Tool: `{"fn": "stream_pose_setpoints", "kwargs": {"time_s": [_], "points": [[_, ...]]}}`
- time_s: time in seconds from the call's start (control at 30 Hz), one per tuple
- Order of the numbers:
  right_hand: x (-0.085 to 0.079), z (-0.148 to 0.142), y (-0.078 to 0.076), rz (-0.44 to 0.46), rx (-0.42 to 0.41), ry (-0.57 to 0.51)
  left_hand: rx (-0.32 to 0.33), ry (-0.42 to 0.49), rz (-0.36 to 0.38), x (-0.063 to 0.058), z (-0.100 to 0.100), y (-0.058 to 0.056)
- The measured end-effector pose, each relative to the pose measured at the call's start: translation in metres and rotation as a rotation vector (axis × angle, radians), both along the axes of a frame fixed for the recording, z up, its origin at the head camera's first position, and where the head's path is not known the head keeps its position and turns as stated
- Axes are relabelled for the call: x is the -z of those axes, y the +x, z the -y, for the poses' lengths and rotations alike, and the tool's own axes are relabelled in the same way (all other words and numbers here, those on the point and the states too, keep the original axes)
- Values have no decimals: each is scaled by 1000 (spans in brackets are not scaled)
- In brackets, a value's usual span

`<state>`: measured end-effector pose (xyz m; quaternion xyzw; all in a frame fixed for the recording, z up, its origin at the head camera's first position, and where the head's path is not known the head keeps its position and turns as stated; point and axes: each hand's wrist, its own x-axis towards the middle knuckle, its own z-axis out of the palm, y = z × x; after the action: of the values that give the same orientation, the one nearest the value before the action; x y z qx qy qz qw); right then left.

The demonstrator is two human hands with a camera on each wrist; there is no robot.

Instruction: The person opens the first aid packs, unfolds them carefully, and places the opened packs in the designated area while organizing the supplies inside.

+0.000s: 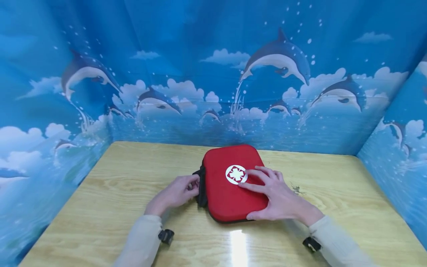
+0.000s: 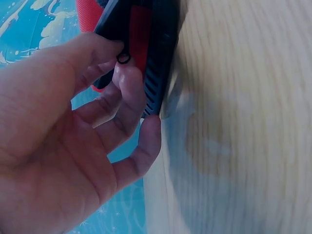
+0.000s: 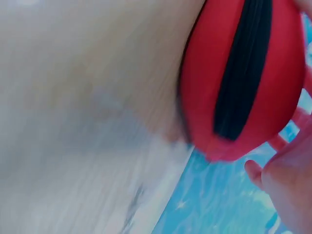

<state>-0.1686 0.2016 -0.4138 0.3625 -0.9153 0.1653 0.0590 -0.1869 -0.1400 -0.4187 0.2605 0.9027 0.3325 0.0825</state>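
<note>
Red case sits right between the hands

So the red case (image 1: 230,207) lies flat on the tabletop (image 1: 150,159), long axis running away from the person, far end leaning slightly left. Neither hand's nearer, since both are touching it. The left hand (image 1: 180,191) is at the left side, thumb and fingertip pinching a little black ring (image 2: 124,59) by the black handle (image 1: 202,191). The right hand (image 1: 277,196) comes from the right, fingers spread across the top, thumb at the near edge.

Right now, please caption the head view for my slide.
Right hand on a red rounded-square case, left hand at its black strap.
</note>
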Motion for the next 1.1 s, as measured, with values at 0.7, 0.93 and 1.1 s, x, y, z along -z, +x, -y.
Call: {"fn": "stream_pose_setpoints", "kwargs": {"time_s": [0.7, 0.93, 1.1], "points": [[15, -2, -7, 7, 72, -26, -13, 16, 11, 0, -5, -14], [16, -1, -4, 3, 111, 7, -9, 19, 11, 4, -4, -8], [16, 1, -3, -9, 121, 25, -10, 27, 12, 6, -3, -3]]}}
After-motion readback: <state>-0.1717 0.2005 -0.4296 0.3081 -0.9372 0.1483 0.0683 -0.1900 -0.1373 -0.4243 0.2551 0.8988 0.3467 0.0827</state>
